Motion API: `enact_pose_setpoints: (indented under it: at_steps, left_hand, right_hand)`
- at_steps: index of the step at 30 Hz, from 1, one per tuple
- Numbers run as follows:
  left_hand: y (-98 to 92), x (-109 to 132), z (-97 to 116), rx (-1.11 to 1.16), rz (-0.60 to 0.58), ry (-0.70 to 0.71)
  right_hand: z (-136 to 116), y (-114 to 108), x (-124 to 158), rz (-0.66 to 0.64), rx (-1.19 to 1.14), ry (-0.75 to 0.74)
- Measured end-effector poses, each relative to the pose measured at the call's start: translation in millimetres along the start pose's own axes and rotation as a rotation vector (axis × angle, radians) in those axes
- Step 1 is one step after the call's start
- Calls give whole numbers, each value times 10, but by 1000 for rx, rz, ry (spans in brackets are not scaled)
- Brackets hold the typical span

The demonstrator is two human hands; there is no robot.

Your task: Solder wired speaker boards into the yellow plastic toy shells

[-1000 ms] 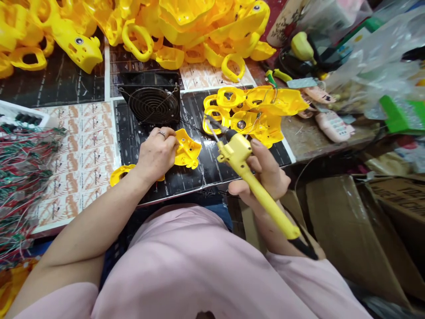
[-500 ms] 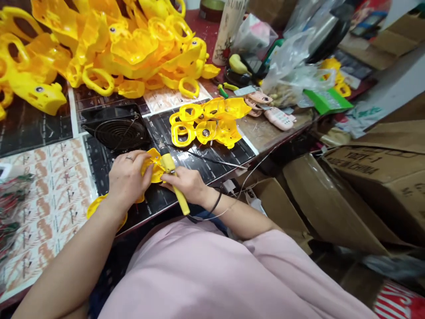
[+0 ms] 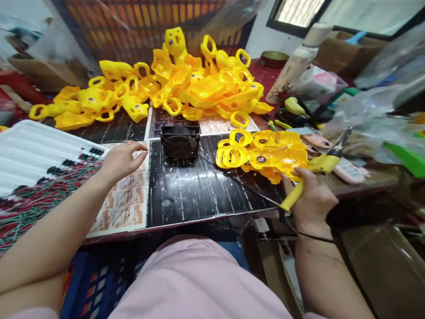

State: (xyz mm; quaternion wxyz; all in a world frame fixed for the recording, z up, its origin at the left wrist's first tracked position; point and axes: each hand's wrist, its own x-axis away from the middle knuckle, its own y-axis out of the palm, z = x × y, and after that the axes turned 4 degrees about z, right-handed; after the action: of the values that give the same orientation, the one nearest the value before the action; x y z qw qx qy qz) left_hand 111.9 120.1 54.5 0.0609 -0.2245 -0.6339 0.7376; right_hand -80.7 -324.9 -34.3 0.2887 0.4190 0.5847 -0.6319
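Observation:
My right hand (image 3: 310,197) is closed around a yellow pistol-shaped tool (image 3: 323,164) with a black collar, a slim metal tip pointing up and right, and a cord. Its fingertips are at the near edge of a stack of yellow plastic shells (image 3: 279,153) with ring-shaped handles; whether they grip a shell too I cannot tell. My left hand (image 3: 124,160) hovers over the patterned sheet on the left, thumb and fingers apart, holding nothing I can see. Beside it lie bundles of red and green wires (image 3: 63,188) with black ends.
A black fan (image 3: 180,144) stands mid-table, its cable running right. Behind it lies a heap of yellow duck-like shells (image 3: 206,86). A white foam-like tray (image 3: 40,153) lies left. At the right are a tall bottle (image 3: 292,71), plastic bags (image 3: 358,119) and a pink case (image 3: 350,170).
The view has turned left. My left hand has let go of the yellow shell and moved left toward the wires. My right hand has moved right to the shell stack with the tool.

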Motion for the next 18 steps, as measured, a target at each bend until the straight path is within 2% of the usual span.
enact_pose_setpoints:
  at_steps: [3, 5, 9, 13, 15, 18]
  left_hand:
    - [102, -327, -191, -111, -152, -173]
    - [166, -590, -321, -100, -198, -302]
    - [310, -1141, -530, -29, -145, -498]
    - [514, -1567, -560, 44, -74, -676]
    - [631, -1698, -533, 47, -39, -708]
    - [798, -1814, -519, -26, -20, -606]
  right_hand:
    - [-22, 41, -20, 8, 69, -38]
    - [-117, 21, -55, 30, 92, -52]
    - [-523, 53, -114, 205, -31, -124]
    - [-1029, 273, -124, 116, -385, -172]
    - [-1189, 396, -114, 90, -454, -190]
    - [-1274, 520, -92, 78, -483, -186]
